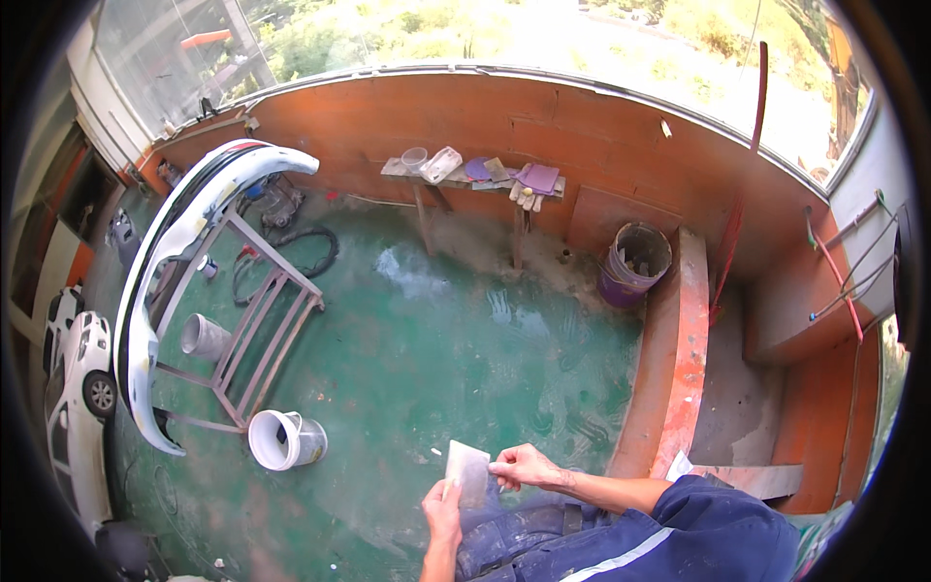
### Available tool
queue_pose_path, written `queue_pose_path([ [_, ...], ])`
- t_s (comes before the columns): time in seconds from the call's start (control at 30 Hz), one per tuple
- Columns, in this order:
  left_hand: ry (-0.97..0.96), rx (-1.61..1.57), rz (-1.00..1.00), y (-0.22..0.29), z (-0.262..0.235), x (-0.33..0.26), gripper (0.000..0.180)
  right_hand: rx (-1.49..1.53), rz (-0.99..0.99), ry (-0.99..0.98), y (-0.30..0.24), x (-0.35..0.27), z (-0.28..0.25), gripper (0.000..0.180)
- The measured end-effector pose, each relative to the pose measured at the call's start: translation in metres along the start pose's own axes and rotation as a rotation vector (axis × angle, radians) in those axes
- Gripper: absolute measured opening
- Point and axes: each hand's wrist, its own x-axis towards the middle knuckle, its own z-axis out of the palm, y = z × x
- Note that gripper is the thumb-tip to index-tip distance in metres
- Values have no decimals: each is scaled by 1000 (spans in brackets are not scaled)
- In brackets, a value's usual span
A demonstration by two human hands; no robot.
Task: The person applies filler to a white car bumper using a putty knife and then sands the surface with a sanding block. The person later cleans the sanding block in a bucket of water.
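Held in front of my body is a flat, pale grey-white rectangular pad [469, 471], possibly a sanding pad; its exact kind does not show. My left hand [443, 510] grips its lower left edge, thumb on the face. At the upper right edge, my right hand [525, 467] pinches the pad between thumb and fingers. A white car bumper [143, 315] with patchy grey and yellowish areas rests on a metal stand [254, 325] to the left, apart from both hands.
A white bucket [288, 441] stands on the green floor [417, 359] near the stand, with a grey bucket [205, 338] behind. A bench [398, 170] by the orange wall holds pads and gloves. A purple bucket [635, 264] sits beside a low ledge [679, 378]. Far left, a white car [78, 427].
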Motion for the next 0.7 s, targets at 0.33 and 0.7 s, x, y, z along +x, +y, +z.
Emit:
queue_pose_path([
  [0.33,431,630,-142,192,-76,50,40,-506,-191,742,-103,219,-171,29],
  [0.7,470,745,-427,181,58,134,48,-1254,-280,1143,-342,596,-505,35],
])
